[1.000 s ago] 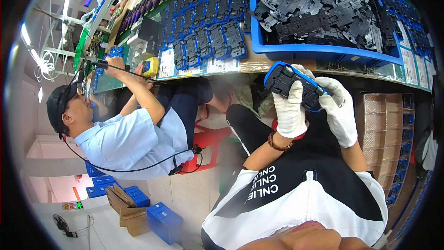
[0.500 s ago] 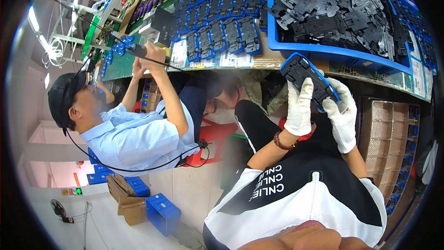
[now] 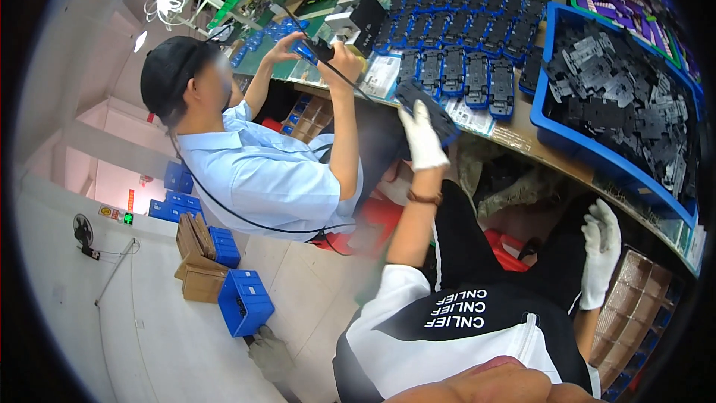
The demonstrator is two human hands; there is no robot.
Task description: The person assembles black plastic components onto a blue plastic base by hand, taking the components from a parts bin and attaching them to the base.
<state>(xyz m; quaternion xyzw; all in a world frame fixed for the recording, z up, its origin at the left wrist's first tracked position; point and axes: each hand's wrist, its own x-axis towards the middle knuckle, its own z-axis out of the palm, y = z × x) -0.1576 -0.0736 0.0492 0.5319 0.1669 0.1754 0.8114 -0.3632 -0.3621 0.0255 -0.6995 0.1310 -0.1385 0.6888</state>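
A blue-and-black car-shaped part is held tilted at the front edge of the worktop by the gloved left hand, its fingers pinching the part; whether the worktop is touched cannot be told. The gloved right hand is held apart below the edge, its fingers slightly spread and nothing gripped.

Just beyond the held part, the way is taken up by rows of similar parts. The right side is filled by a blue bin heaped with loose dark plates. To the left, space is occupied by a co-worker.

White lettering is borne upside down on the black-and-white top. Printed sheets are laid under the front row, their text too small to be read.
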